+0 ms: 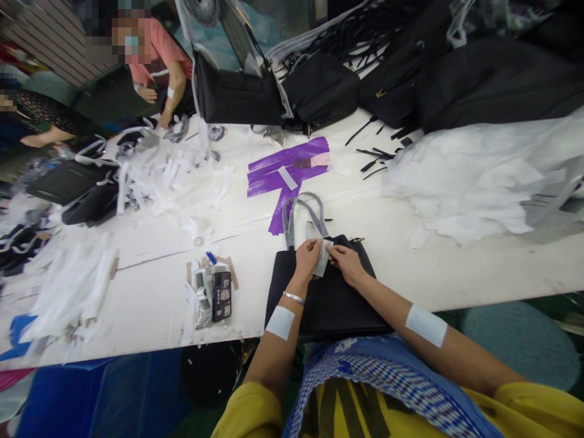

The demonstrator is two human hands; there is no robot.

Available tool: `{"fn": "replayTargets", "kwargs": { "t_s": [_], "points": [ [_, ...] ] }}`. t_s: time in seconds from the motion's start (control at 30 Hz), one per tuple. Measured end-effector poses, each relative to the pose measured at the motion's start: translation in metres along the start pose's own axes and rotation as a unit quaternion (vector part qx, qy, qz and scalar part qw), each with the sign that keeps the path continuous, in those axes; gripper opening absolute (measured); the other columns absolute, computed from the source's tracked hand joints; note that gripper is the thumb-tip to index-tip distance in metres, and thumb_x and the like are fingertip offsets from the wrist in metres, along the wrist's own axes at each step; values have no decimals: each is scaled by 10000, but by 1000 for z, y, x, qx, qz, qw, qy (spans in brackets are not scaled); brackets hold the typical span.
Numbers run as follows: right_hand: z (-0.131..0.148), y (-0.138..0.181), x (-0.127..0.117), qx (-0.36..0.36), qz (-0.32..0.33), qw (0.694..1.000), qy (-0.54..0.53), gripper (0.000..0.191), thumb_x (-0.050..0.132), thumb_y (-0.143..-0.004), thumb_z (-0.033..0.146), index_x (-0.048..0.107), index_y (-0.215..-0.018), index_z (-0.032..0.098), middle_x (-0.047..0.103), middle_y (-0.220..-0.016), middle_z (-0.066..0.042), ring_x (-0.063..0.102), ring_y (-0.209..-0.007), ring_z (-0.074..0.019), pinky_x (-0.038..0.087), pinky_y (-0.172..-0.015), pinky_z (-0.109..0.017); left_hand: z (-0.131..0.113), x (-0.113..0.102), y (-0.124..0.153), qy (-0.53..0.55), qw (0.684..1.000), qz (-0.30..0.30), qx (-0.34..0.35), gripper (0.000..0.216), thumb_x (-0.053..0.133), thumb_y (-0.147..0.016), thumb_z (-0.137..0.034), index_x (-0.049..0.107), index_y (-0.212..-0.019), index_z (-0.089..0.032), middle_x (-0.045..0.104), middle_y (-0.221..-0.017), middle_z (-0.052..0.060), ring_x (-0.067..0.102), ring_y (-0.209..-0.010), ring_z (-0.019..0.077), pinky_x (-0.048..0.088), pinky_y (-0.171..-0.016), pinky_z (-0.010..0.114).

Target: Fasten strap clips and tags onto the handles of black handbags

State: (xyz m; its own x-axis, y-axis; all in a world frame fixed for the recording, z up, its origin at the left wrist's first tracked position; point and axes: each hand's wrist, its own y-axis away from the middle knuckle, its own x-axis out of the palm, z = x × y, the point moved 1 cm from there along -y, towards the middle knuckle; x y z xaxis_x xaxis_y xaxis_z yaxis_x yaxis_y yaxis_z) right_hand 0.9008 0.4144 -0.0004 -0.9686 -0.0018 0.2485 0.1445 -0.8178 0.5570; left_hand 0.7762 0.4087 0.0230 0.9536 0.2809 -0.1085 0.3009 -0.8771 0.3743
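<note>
A black handbag lies at the table's front edge, against my apron. Its two handles are wrapped in clear film and point away from me. Over the bag's top edge, my left hand pinches a small translucent white sheet. The fingers of my right hand are pinched together at the same sheet's right side. A small metal piece shows just below the sheet. Whatever part of the bag is behind the sheet and my fingers is hidden.
Purple tape strips are stuck to the white table beyond the handles. A phone lies left of the bag. White sheets are heaped at right, with black bags along the back. A co-worker stands at far left.
</note>
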Motion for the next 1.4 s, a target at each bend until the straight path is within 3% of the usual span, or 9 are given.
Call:
{"fn": "replayTargets", "kwargs": {
  "t_s": [0.23,0.4,0.5,0.67,0.9,1.03,1.17,1.3,1.4],
  "points": [
    [-2,3,1,8,26,1000,12,379,741,-664,528,697,-766,165,602,-628,3,530,-550,-96,434,-501,-217,12,-5,23,28,999,-28,-36,280,726,-704,-374,735,-865,-146,730,-798,53,653,-727,175,493,-693,273],
    [-1,1,2,-2,14,998,54,392,752,-654,532,714,-746,153,619,-612,-11,549,-556,-101,449,-494,-202,17,-3,27,-65,995,-72,36,243,686,-754,-388,732,-870,-179,716,-803,38,640,-741,171,490,-731,282],
    [1,2,2,23,27,999,34,410,770,-635,532,717,-723,136,652,-651,-41,580,-570,-109,486,-509,-202,12,-6,33,-188,972,-96,102,196,639,-811,-349,723,-897,-194,691,-816,29,613,-731,148,475,-716,264],
    [9,10,2,53,63,996,-28,385,792,-627,503,715,-725,139,694,-699,-59,618,-591,-104,520,-555,-186,0,-10,42,-314,921,-60,221,130,595,-857,-179,695,-940,-192,661,-911,33,597,-854,141,467,-790,249],
    [9,18,2,12,76,997,11,364,777,-658,482,729,-792,148,718,-748,-50,653,-655,-119,548,-649,-214,-7,-14,52,-438,863,-32,251,157,550,-904,-218,693,-970,-217,638,-908,47,574,-898,165,467,-792,265],
    [5,15,0,-14,74,996,41,345,747,-693,462,732,-832,146,718,-756,-48,660,-679,-138,555,-679,-250,-10,-18,54,-334,919,-35,205,203,534,-911,-300,709,-956,-207,673,-946,58,602,-916,173,472,-827,292],
    [5,10,-1,-50,73,993,79,349,697,-733,467,736,-877,152,716,-750,-43,656,-675,-154,550,-681,-276,-6,-19,48,-117,991,-42,55,268,566,-870,-358,710,-977,-159,713,-934,82,652,-863,188,504,-785,308],
    [9,10,1,-92,73,982,147,338,633,-775,466,741,-882,164,719,-747,-35,650,-655,-167,532,-653,-284,-1,-14,47,-4,999,4,-36,319,670,-771,-401,714,-911,-118,715,-864,100,658,-785,186,514,-711,291],
    [17,14,2,-121,101,961,228,296,598,-805,426,744,-837,171,718,-722,-29,659,-653,-172,513,-636,-271,6,-12,48,47,994,-5,-98,395,723,-697,-456,682,-897,-118,691,-814,79,641,-709,160,508,-633,262]
  ]
}}
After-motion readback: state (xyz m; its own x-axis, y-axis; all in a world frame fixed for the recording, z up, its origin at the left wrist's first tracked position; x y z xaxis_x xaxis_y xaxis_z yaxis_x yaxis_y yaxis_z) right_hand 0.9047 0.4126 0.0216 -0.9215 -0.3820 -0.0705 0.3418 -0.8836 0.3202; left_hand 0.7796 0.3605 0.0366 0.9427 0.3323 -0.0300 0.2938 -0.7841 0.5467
